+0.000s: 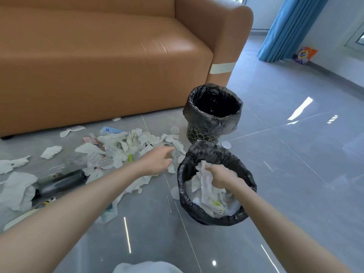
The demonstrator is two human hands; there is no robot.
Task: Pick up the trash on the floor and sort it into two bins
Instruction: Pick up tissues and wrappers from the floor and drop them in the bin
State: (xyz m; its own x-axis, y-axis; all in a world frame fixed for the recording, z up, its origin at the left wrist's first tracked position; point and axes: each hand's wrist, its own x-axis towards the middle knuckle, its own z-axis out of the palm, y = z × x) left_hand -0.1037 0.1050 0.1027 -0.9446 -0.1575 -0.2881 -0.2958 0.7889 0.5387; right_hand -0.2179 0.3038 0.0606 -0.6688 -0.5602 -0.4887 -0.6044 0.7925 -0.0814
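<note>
Two bins lined with black bags stand on the grey floor. The near bin holds white tissue; the far bin looks dark inside. My right hand is over the near bin and grips a crumpled white tissue. My left hand reaches over the trash pile on the floor, fingers stretched toward a small white scrap; it holds nothing that I can see.
A brown sofa stands behind the pile. A dark bottle, round foil seals, wrappers and torn tissue lie to the left. A blue curtain and a colourful bag are at the far right.
</note>
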